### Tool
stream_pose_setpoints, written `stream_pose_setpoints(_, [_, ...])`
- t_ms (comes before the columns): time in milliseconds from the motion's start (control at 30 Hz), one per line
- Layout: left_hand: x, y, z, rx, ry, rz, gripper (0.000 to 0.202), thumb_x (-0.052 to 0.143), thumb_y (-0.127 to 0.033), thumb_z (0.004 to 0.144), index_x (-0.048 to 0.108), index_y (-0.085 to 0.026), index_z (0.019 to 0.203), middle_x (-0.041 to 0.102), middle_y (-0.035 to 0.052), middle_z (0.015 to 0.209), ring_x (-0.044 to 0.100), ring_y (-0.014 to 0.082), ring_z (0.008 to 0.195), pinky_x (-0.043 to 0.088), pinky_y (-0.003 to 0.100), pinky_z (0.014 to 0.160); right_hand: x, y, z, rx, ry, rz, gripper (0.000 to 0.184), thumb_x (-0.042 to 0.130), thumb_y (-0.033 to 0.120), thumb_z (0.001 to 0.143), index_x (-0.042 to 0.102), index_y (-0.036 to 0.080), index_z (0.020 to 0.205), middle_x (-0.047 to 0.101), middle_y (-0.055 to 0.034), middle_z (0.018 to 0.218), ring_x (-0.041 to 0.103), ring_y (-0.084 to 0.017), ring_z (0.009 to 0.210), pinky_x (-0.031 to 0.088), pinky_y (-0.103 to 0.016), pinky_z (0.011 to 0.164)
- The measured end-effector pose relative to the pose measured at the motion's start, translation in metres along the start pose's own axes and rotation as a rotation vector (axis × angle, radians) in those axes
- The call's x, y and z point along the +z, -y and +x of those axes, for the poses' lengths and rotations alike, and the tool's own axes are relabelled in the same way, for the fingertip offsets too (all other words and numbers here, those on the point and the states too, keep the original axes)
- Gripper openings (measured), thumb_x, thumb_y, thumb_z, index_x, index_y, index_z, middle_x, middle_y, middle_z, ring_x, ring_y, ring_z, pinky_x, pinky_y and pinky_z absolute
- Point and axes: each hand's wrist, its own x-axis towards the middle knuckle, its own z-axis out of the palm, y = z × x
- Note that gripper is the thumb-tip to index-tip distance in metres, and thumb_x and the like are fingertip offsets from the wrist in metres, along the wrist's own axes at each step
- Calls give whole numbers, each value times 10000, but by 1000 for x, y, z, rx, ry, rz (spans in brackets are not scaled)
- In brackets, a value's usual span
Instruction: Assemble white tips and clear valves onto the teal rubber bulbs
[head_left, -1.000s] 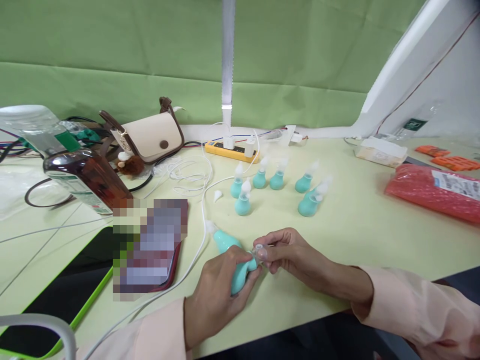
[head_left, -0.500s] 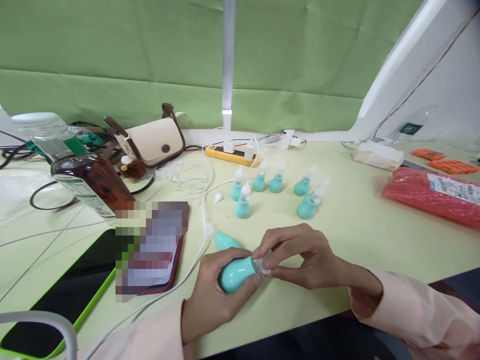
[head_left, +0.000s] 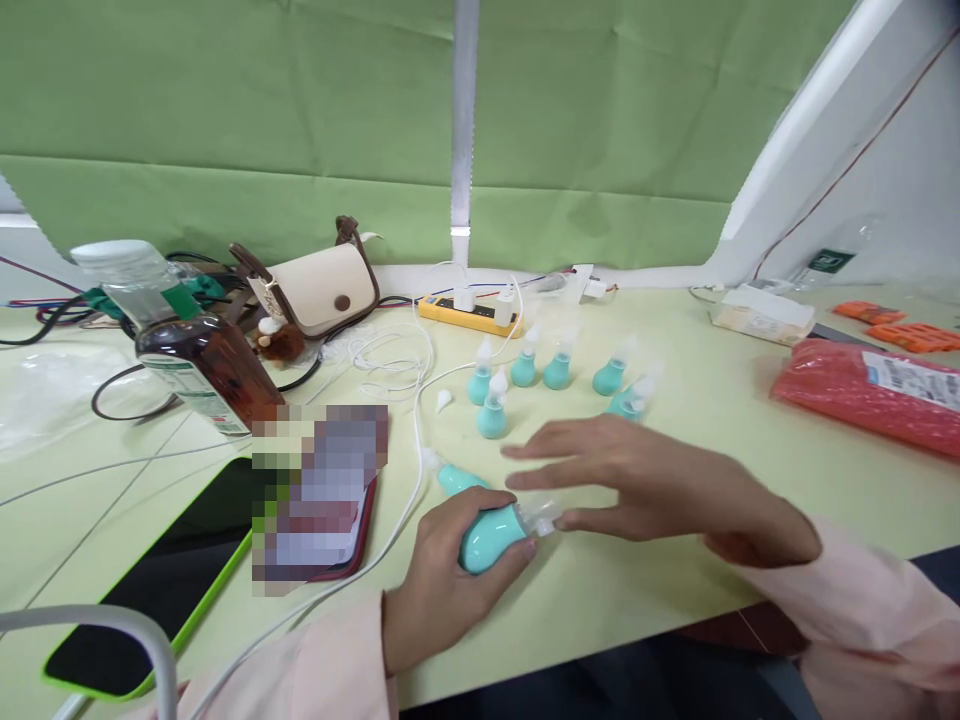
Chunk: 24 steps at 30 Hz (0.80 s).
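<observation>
My left hand (head_left: 457, 575) is closed around a teal bulb nasal aspirator (head_left: 489, 540), its clear nozzle pointing right. My right hand (head_left: 630, 480) is open with fingers spread above that nozzle, the thumb close to its tip; whether it touches I cannot tell. Just behind my left hand lies another teal aspirator (head_left: 459, 480) on its side, partly covered by the fingers. Farther back, several more aspirators stand in a loose group, one of them (head_left: 492, 415) with a white tip. A small loose white tip (head_left: 444, 401) lies left of the group.
At left are a green-edged phone (head_left: 150, 570), a red-cased phone (head_left: 330, 500), a brown bottle (head_left: 210, 365) and a cream handbag (head_left: 322, 290). A white cable (head_left: 409, 470) crosses the table from a yellow power strip (head_left: 469, 315). A red package (head_left: 855, 390) lies right.
My right hand has let go of the aspirator's nozzle, and its fingers have opened and lifted. My left hand still holds the bulb. The whole view has shifted slightly.
</observation>
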Motion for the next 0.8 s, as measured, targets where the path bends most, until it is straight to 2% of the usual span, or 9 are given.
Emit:
stream_pose_setpoints(67, [-1, -1, 0, -3, 7, 21, 191, 611, -224, 691, 540, -187, 864, 643, -5, 760, 600, 131, 662, 463, 216, 624, -22, 1, 7, 20, 97, -101, 637, 622, 316, 690, 345, 251, 1259, 474, -61, 1222, 477, -219, 1056, 432, -315, 798])
stream_pose_setpoints(100, [-1, -1, 0, 0, 10, 33, 191, 601, -223, 697, 538, -190, 874, 645, -5, 762, 601, 132, 660, 463, 219, 625, -29, 1, 14, 31, 92, -134, 660, 599, 331, 709, 290, 246, 1286, 437, -63, 1254, 462, -227, 1070, 418, -340, 812])
stream_pose_setpoints(167, [-1, -1, -1, 14, 21, 55, 191, 580, -220, 715, 531, -193, 897, 647, -4, 765, 602, 134, 653, 462, 225, 627, -27, -1, 37, 52, -25, -220, 524, 528, 302, 769, 342, 214, 1252, 431, -70, 1254, 453, -226, 1062, 396, -370, 825])
stream_pose_setpoints(233, [-1, -1, -2, 35, 39, 73, 186, 564, -219, 728, 525, -193, 908, 646, -2, 759, 601, 133, 642, 463, 225, 626, -10, -4, 68, 74, -84, -358, 271, 461, 182, 806, 519, 120, 1064, 498, -118, 1169, 452, -236, 1036, 381, -376, 813])
stream_pose_setpoints(333, [-1, -1, -2, 65, 63, 92, 176, 552, -217, 734, 519, -188, 904, 643, -1, 747, 597, 128, 622, 464, 215, 611, 28, -12, 111, 93, 76, -571, 198, 455, -8, 725, 606, 112, 772, 615, -118, 886, 482, -280, 953, 337, -446, 774])
stream_pose_setpoints(400, [-1, 0, -2, 76, 55, 103, 175, 546, -211, 734, 514, -183, 903, 639, 0, 747, 592, 124, 613, 461, 209, 596, 48, -19, 128, 171, 186, -588, 193, 482, -20, 695, 602, 122, 746, 628, -92, 784, 515, -285, 888, 322, -471, 744])
stream_pose_setpoints(500, [0, 0, -2, 96, 37, 110, 174, 546, -198, 720, 513, -180, 890, 635, 1, 750, 590, 123, 620, 459, 207, 598, 63, -31, 136, 176, 234, -571, 179, 477, 3, 720, 593, 133, 764, 628, -73, 778, 550, -246, 818, 333, -436, 712])
stream_pose_setpoints(633, [-1, 0, -1, 97, 34, 105, 161, 548, -180, 700, 522, -176, 859, 628, -7, 725, 587, 118, 608, 460, 200, 598, 71, -43, 135, 136, 225, -559, 200, 397, 58, 809, 579, 139, 828, 611, -82, 862, 555, -199, 813, 341, -382, 713])
stream_pose_setpoints(800, [-2, 1, -2, 127, 16, 62, 184, 565, -162, 673, 544, -172, 856, 647, -2, 725, 599, 118, 610, 464, 194, 602, 81, -43, 141, 226, 172, -588, 212, 395, 30, 794, 593, 104, 812, 582, -140, 934, 529, -242, 875, 348, -409, 716])
